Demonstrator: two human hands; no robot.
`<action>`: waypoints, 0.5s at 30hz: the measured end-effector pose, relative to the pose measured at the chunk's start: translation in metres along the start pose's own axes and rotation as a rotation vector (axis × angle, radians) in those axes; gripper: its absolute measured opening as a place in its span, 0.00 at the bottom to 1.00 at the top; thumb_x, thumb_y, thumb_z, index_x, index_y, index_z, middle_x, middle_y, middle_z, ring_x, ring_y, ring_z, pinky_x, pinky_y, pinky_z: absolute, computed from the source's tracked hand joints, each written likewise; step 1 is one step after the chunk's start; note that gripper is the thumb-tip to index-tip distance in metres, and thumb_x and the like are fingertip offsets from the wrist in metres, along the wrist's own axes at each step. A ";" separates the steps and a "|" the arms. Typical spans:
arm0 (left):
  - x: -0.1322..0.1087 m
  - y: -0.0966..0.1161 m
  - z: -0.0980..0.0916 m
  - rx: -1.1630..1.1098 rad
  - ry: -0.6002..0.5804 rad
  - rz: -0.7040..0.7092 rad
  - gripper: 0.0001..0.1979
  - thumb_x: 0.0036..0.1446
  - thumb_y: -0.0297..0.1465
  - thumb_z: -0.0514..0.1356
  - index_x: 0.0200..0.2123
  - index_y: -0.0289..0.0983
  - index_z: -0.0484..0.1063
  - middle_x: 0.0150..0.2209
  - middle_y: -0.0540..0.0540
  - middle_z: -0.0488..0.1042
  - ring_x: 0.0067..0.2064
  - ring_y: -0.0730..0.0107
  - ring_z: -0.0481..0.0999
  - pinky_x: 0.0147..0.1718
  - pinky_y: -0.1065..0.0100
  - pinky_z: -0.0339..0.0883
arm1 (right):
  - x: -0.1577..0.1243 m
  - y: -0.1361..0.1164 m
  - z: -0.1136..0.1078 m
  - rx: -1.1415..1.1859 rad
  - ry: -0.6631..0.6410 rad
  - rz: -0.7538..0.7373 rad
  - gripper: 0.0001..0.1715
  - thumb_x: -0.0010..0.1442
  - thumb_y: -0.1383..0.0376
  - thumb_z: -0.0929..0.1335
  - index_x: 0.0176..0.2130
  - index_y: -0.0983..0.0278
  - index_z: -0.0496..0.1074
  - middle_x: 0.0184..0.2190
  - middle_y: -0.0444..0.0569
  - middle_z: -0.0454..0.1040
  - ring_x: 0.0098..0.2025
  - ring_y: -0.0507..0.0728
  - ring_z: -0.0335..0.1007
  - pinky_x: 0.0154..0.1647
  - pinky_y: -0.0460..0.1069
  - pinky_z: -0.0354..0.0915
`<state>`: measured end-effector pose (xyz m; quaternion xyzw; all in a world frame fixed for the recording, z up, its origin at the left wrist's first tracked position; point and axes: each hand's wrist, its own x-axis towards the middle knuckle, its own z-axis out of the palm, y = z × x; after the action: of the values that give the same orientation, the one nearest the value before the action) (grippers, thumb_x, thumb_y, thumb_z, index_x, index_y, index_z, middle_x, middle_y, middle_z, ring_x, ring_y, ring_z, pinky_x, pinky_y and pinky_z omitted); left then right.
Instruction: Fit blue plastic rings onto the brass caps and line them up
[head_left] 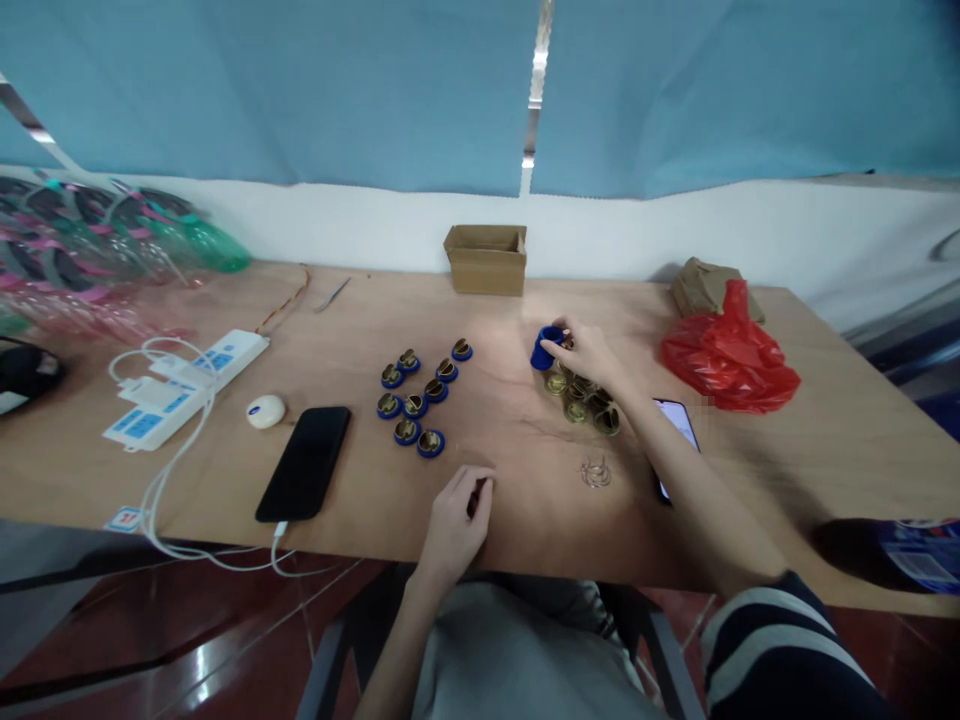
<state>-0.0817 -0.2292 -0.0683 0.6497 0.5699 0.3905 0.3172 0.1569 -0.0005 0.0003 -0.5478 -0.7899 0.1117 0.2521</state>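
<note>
My right hand has its thumb and fingers closed on the side of a blue hollow cylinder, perhaps stacked rings. Just below that hand lies a cluster of round brass-coloured metal pieces, partly covered by my fingers and wrist. A small pile of thin wire rings rests nearer the table's front. My left hand is by the front edge with its fingers curled in; whether anything is inside is hidden. Several brass pieces seated in blue rings are spread left of centre.
An open cardboard box stands against the wall. On the left are a black phone on a cable, a white round case and a power strip. To the right sit a red plastic bag and a dark bottle.
</note>
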 end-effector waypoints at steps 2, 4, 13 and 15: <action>0.000 0.000 0.000 0.001 0.001 0.004 0.10 0.68 0.30 0.53 0.41 0.39 0.74 0.40 0.44 0.78 0.40 0.65 0.78 0.39 0.67 0.70 | 0.000 0.000 0.002 -0.003 0.008 -0.001 0.20 0.63 0.56 0.70 0.49 0.65 0.72 0.40 0.56 0.79 0.38 0.61 0.76 0.41 0.54 0.69; -0.001 0.000 0.001 -0.002 0.000 0.008 0.10 0.69 0.30 0.53 0.41 0.39 0.74 0.40 0.44 0.78 0.40 0.65 0.78 0.39 0.67 0.70 | -0.002 -0.001 0.002 -0.003 0.017 0.005 0.23 0.63 0.55 0.70 0.51 0.65 0.71 0.41 0.57 0.79 0.40 0.63 0.76 0.42 0.55 0.69; 0.008 -0.005 -0.016 0.095 0.415 -0.071 0.15 0.66 0.34 0.57 0.55 0.37 0.68 0.48 0.38 0.74 0.45 0.60 0.78 0.48 0.57 0.74 | -0.040 -0.040 -0.047 -0.095 0.064 0.017 0.25 0.71 0.52 0.63 0.57 0.67 0.67 0.43 0.60 0.81 0.44 0.68 0.79 0.44 0.57 0.69; 0.016 -0.008 -0.029 0.296 0.500 -0.027 0.19 0.65 0.35 0.59 0.57 0.35 0.67 0.50 0.35 0.70 0.50 0.53 0.75 0.51 0.51 0.72 | -0.057 -0.052 -0.061 -0.127 0.045 -0.024 0.22 0.71 0.54 0.62 0.55 0.66 0.68 0.41 0.59 0.81 0.42 0.68 0.79 0.42 0.57 0.68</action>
<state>-0.1106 -0.2137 -0.0584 0.5648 0.6899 0.4468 0.0738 0.1616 -0.0785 0.0599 -0.5557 -0.7959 0.0460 0.2359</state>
